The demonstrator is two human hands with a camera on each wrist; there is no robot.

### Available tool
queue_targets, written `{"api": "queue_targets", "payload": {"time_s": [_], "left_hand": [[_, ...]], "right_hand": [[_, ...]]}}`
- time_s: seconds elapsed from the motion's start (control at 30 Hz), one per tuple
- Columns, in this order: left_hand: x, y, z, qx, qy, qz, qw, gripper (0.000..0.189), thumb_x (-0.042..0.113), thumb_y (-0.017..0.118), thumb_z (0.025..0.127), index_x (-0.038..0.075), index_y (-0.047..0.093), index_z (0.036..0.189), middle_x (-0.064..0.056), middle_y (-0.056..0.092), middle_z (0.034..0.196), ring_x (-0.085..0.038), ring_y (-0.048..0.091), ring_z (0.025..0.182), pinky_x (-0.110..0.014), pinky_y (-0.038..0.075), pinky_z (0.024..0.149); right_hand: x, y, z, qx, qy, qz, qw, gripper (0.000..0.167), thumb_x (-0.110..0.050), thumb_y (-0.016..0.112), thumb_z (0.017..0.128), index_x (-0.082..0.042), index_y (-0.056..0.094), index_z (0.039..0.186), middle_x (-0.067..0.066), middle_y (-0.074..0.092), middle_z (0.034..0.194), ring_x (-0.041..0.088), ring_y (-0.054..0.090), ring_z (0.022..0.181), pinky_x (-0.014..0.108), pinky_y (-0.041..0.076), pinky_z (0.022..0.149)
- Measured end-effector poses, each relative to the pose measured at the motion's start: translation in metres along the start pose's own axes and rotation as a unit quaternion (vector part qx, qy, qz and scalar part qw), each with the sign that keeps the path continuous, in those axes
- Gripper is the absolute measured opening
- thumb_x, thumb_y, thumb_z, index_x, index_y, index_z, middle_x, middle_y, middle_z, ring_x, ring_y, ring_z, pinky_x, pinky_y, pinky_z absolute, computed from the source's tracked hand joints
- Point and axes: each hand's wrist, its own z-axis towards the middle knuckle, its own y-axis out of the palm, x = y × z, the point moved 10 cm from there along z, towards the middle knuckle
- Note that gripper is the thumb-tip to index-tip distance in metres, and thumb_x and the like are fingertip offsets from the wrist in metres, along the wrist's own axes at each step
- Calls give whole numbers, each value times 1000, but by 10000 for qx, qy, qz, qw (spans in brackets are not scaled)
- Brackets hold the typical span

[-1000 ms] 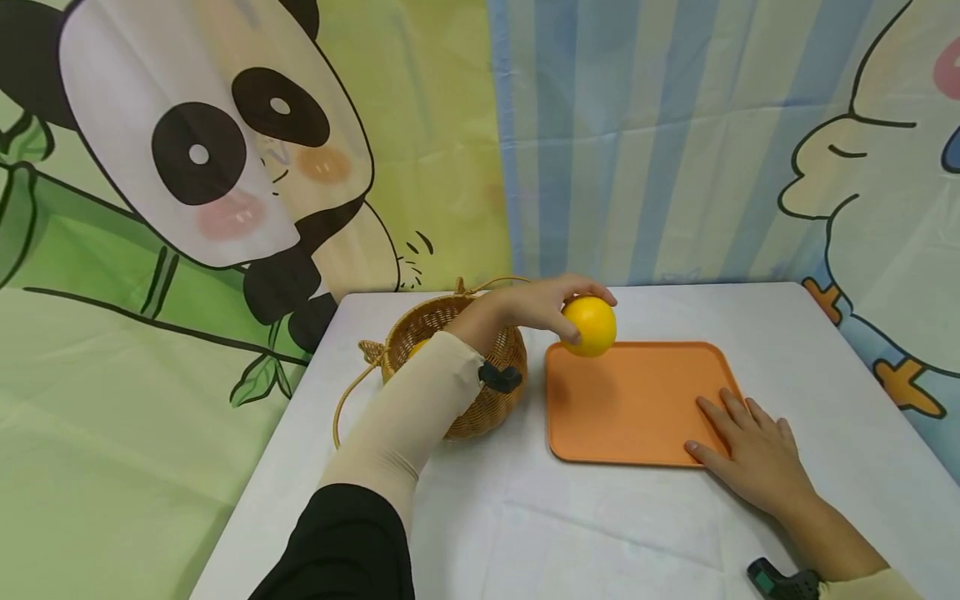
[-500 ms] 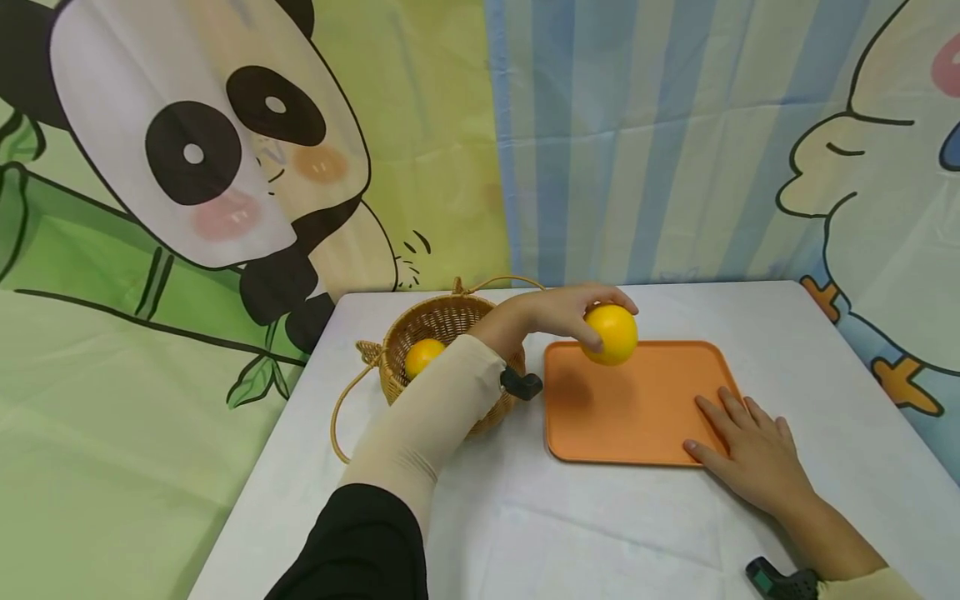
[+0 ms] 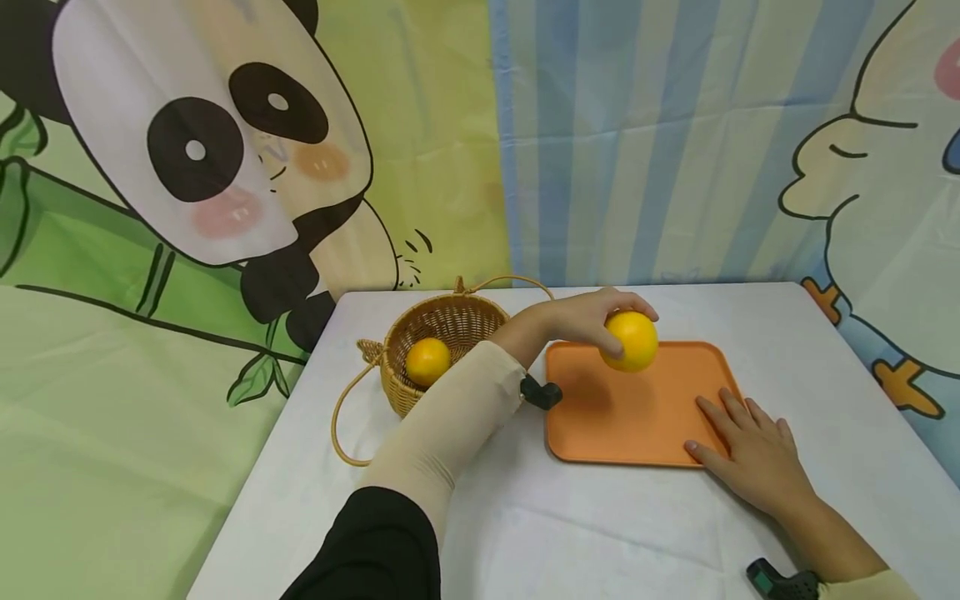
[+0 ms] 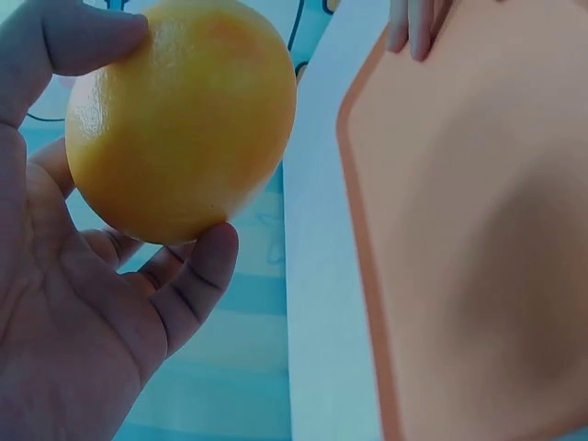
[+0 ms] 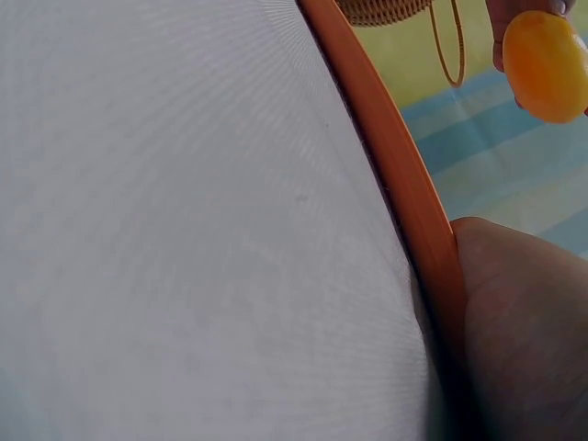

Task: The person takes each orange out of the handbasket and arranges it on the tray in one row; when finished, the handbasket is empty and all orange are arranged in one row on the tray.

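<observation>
My left hand [image 3: 587, 319] holds a yellow-orange orange [image 3: 636, 342] above the far part of the orange tray [image 3: 645, 417]. In the left wrist view the thumb and fingers curl round the orange [image 4: 184, 119], and its shadow falls on the tray. My right hand [image 3: 753, 454] lies with fingers spread over the tray's right edge near the front corner. The right wrist view shows part of that hand [image 5: 524, 331] against the tray's rim [image 5: 404, 165]. A second orange [image 3: 428, 362] sits inside the wicker basket [image 3: 399, 383], left of the tray.
The basket's thin handles [image 3: 341, 433] stick out to its left and back, and my left forearm [image 3: 457, 408] crosses over its front right. A white cloth covers the table [image 3: 585, 533]. A printed curtain [image 3: 645, 142] hangs right behind it.
My left hand has moved right and slightly nearer with the orange, from the tray's back left towards its middle. More of the basket and its orange shows. The right hand stays in place.
</observation>
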Motion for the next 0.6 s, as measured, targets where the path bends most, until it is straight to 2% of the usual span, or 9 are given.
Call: {"api": "queue_targets", "payload": {"time_s": [0.17,0.4,0.5,0.6], "left_hand": [[-5,5,7,129,-186,-98,9997,66,7,74,83,17,59,146,-3,38,144,-21,52,116,-31,53,92],[-8,11,21,196,-54,134,9997,66,9,73,84,16,58,147,-3,45,139,-20,53,113,-30,52,90],[-12,14,25,235,-96,217,9994,66,10,73,84,17,58,148,-3,47,137,-20,53,113,-30,52,90],[-22,15,29,324,-329,335,9984,67,14,75,84,22,59,148,-1,47,135,-18,50,114,-29,50,91]], "right_hand": [[1,1,-1,-69,48,8,10000,93,-71,58,99,-6,41,163,36,22,168,67,17,148,88,2,109],[2,-1,-1,-78,42,25,10000,92,-70,58,100,-6,40,163,36,22,168,67,18,147,88,2,109],[1,0,-1,-75,43,21,10000,92,-71,58,100,-6,40,163,36,22,168,67,18,147,88,2,109],[1,0,0,-75,26,41,10000,92,-71,57,100,-7,40,164,35,22,168,68,18,147,88,2,109]]}}
